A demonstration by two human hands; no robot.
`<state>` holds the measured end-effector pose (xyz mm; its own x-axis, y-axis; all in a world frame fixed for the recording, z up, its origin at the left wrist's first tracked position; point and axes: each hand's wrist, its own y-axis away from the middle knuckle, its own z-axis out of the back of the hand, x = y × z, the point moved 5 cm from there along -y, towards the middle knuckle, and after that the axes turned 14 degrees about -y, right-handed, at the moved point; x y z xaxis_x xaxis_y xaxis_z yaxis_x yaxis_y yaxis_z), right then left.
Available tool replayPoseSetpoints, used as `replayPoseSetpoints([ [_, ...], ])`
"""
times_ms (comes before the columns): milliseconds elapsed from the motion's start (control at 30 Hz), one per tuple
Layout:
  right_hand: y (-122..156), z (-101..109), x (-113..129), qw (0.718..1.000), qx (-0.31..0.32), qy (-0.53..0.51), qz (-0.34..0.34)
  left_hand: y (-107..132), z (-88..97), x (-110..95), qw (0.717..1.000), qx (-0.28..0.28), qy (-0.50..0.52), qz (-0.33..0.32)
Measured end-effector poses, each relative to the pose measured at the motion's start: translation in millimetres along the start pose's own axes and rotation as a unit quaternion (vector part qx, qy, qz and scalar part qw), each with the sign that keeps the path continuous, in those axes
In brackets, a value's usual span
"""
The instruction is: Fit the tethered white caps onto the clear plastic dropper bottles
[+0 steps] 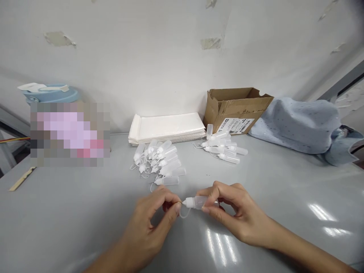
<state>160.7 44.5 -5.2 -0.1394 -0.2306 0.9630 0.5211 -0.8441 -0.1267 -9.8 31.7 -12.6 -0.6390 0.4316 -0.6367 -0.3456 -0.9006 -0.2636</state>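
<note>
Between my hands lies a small translucent squeeze bottle, on its side, with a white pointed tip facing left and a thin looped strap under it. My right hand grips the bottle's body between thumb and fingers. My left hand is pinched at the nozzle tip, where the strap's end reaches the fingertips; whatever is between them is too small to make out. Just beyond my hands lies a pile of similar bottles. A second group of these bottles sits farther back to the right.
A stack of white padded envelopes rests against the wall. Beside it stands an open cardboard box with a label. Light-blue cloth is bunched at the right. At the left are a blue lidded container and a yellowish strip.
</note>
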Motion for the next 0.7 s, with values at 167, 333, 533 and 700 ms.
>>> replayPoseSetpoints([
  [167,0.9,0.3,0.6,1.0,-0.004,0.022,0.014,-0.1,-3.5,6.1,0.998,0.04,0.021,0.04],
  [333,-0.5,1.3,0.7,1.0,0.009,-0.004,0.025,-1.9,0.7,12.9,0.993,0.067,0.055,0.076],
  [533,-1.1,6.1,1.0,0.999,-0.002,-0.016,0.044,-4.1,10.2,17.6,0.992,0.05,0.059,0.099],
  [700,-2.7,4.1,3.7,0.999,-0.003,-0.015,0.052,-4.6,8.4,12.4,0.996,0.051,0.024,0.069],
])
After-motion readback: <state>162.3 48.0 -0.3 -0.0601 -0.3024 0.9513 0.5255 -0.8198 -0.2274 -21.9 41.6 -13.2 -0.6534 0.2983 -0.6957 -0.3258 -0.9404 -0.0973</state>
